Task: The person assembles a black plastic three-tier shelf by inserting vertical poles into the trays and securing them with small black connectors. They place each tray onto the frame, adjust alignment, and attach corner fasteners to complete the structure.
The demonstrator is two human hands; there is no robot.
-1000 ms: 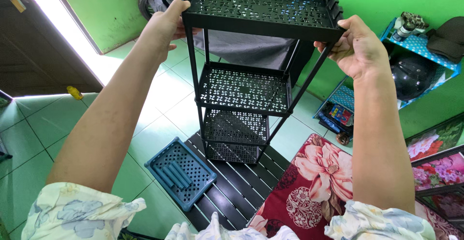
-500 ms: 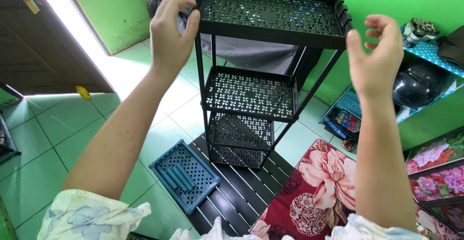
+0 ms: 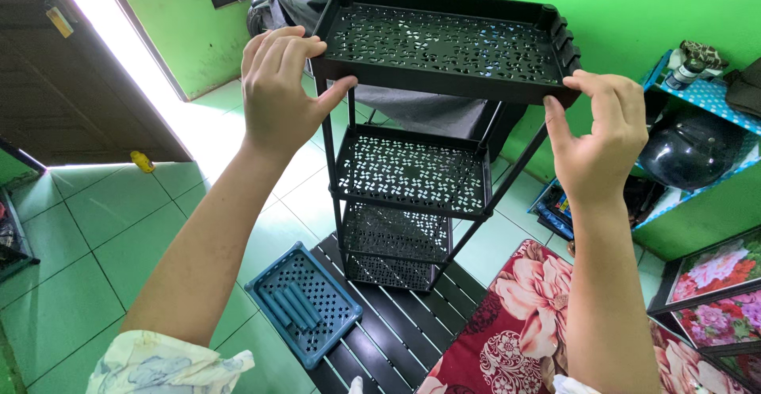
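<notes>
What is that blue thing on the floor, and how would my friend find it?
Start at the tall black rack that both hands grip by its top shelf. Look down to its foot, where dark slats lie on the green tiles. Left of them lies a blue tray: flat, full of holes, with blue rods inside, unlike the black shelves.

To my right, on the low blue shelf by the green wall, I see a small colourful packet (image 3: 564,206) in red, blue and yellow, partly hidden behind my right wrist. A little bottle (image 3: 686,71) with a pale label stands on the upper shelf.
</notes>
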